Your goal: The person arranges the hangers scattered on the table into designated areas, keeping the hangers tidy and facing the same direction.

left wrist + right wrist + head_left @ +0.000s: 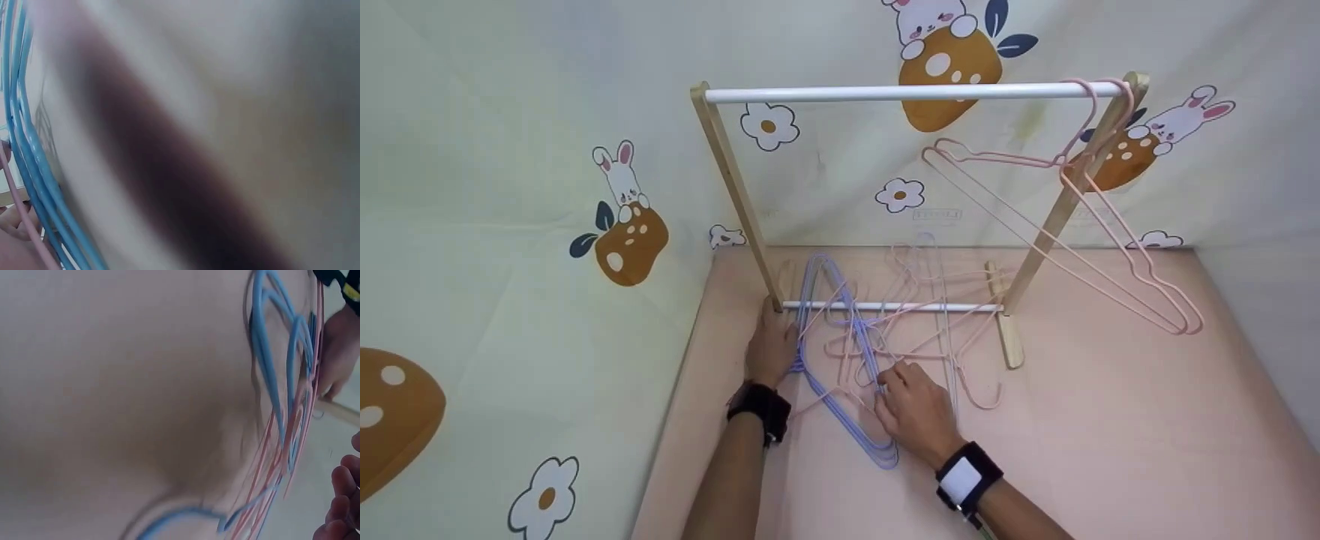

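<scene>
My left hand (771,349) is at the lower left corner of a small clothes rack (877,93), gripping its wooden foot, which the hand mostly hides. Beside it lie several blue-purple clothes hangers (847,420), stacked together on the pink surface. My right hand (919,412) hovers at the right edge of these hangers, fingers loosely bent and holding nothing. In the right wrist view its fingers (344,481) are apart from the blue hangers (264,349). Pink hangers (915,349) lie tangled under and behind the blue ones.
Two pink hangers (1020,159) hang at the right end of the rack's white top rail. A pale hanger (941,300) lies behind the lower rail. The right wooden foot (1011,341) juts forward. A printed fabric wall (825,172) stands behind and at the sides.
</scene>
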A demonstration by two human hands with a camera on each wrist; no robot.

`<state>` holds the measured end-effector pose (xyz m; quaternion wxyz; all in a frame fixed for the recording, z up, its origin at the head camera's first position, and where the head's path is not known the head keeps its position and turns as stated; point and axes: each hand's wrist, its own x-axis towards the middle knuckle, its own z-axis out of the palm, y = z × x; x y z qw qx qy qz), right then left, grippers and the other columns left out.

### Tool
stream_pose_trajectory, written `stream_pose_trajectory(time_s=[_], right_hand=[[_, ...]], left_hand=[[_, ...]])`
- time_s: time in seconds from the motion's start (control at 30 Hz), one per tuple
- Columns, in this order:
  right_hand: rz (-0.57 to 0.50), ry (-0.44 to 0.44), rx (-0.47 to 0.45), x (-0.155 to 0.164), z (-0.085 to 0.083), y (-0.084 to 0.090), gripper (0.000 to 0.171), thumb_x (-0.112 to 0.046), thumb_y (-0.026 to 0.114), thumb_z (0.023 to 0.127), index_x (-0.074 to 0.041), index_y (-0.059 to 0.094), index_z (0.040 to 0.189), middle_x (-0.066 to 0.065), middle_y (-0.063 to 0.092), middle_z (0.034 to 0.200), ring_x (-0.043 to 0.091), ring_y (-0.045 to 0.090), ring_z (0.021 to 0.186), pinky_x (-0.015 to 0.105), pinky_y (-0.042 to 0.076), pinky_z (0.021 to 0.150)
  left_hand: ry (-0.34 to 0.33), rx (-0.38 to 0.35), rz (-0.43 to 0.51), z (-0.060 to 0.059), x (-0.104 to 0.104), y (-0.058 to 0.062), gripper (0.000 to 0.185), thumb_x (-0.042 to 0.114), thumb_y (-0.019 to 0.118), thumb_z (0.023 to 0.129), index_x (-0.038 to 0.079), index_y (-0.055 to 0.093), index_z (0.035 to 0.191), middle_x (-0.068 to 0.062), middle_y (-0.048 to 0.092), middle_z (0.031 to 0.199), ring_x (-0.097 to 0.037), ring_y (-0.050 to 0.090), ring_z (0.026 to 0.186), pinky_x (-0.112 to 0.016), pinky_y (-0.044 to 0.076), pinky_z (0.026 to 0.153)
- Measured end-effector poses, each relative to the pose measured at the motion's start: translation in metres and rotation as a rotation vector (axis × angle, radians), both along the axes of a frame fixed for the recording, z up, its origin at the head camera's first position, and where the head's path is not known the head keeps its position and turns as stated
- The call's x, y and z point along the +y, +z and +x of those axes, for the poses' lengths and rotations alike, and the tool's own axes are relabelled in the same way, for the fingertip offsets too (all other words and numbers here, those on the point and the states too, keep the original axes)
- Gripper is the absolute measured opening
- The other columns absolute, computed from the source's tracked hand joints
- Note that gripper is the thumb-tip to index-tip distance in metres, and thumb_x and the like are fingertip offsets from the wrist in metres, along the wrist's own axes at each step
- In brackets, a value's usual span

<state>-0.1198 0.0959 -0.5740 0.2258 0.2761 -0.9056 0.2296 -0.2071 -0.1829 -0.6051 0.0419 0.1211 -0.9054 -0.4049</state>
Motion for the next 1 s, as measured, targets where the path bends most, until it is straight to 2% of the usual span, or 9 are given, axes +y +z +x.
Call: stream_pose_trajectory(time_s=[0.2,0.47,0.6,0.67,0.7,0.77,0.87,1.0], right_hand=[[0.031,0.069,-0.011,-0.021,0.008,-0.013,0.020,-0.014,0.089,0.090,-0.010,0.077,0.106,-0.001,0.066,0.094,0.013,0.063,0.077,0.027,0.056,0.059],[0.035,0.065,0.005,-0.024,0.007,-0.026,0.021,-0.005,0.091,0.086,-0.008,0.077,0.102,0.002,0.069,0.093,0.015,0.067,0.074,0.028,0.057,0.058],[0.039,0.049,-0.020,-0.020,0.005,-0.027,0.017,-0.002,0.089,0.088,-0.007,0.077,0.098,0.003,0.070,0.092,0.017,0.069,0.073,0.029,0.059,0.059],[0.043,0.037,-0.039,-0.017,0.004,-0.026,0.015,-0.002,0.089,0.089,-0.006,0.077,0.097,0.004,0.071,0.091,0.018,0.070,0.073,0.030,0.060,0.060],[0.045,0.032,-0.047,-0.016,0.004,-0.026,0.015,-0.002,0.089,0.089,-0.006,0.077,0.097,0.004,0.071,0.092,0.018,0.071,0.073,0.030,0.060,0.061],[0.049,0.024,-0.056,-0.013,0.003,-0.025,0.014,-0.003,0.089,0.090,-0.006,0.078,0.098,0.005,0.071,0.092,0.019,0.072,0.074,0.031,0.061,0.061],[0.059,0.016,-0.057,-0.009,0.001,-0.023,0.013,-0.004,0.089,0.091,-0.006,0.078,0.099,0.005,0.070,0.091,0.019,0.072,0.073,0.031,0.060,0.061],[0.064,-0.010,-0.020,-0.003,-0.004,-0.023,0.012,-0.006,0.089,0.091,-0.006,0.079,0.097,0.004,0.069,0.089,0.019,0.070,0.069,0.033,0.059,0.057]], left_hand=[[-0.008,0.011,-0.012,-0.001,-0.001,0.000,0.078,0.022,0.064,0.110,0.007,0.022,0.174,-0.026,0.049,0.164,-0.047,0.071,0.110,-0.060,0.057,0.086],[-0.009,-0.025,-0.012,-0.001,-0.002,0.005,0.078,0.024,0.066,0.109,0.009,0.024,0.174,-0.024,0.047,0.166,-0.048,0.067,0.124,-0.060,0.055,0.098],[-0.042,-0.006,-0.009,-0.007,-0.008,-0.004,0.080,0.023,0.066,0.108,0.006,0.024,0.173,-0.029,0.049,0.163,-0.052,0.065,0.126,-0.064,0.053,0.101],[-0.066,0.033,-0.029,-0.010,-0.011,-0.012,0.080,0.024,0.067,0.107,0.005,0.025,0.172,-0.031,0.052,0.159,-0.053,0.066,0.124,-0.063,0.054,0.100],[-0.072,0.038,-0.024,-0.009,-0.011,-0.012,0.080,0.022,0.067,0.106,0.005,0.025,0.172,-0.032,0.052,0.159,-0.054,0.065,0.125,-0.064,0.053,0.101],[-0.078,0.032,-0.010,-0.007,-0.011,-0.008,0.080,0.020,0.067,0.106,0.004,0.024,0.172,-0.033,0.050,0.160,-0.055,0.062,0.130,-0.065,0.051,0.105],[-0.076,-0.016,0.031,-0.003,-0.009,0.005,0.082,0.017,0.067,0.106,0.005,0.021,0.173,-0.032,0.047,0.163,-0.054,0.057,0.137,-0.066,0.046,0.111],[-0.077,-0.085,0.056,-0.002,-0.010,0.013,0.083,0.022,0.066,0.107,0.010,0.019,0.175,-0.034,0.055,0.155,-0.051,0.063,0.127,-0.065,0.049,0.107]])
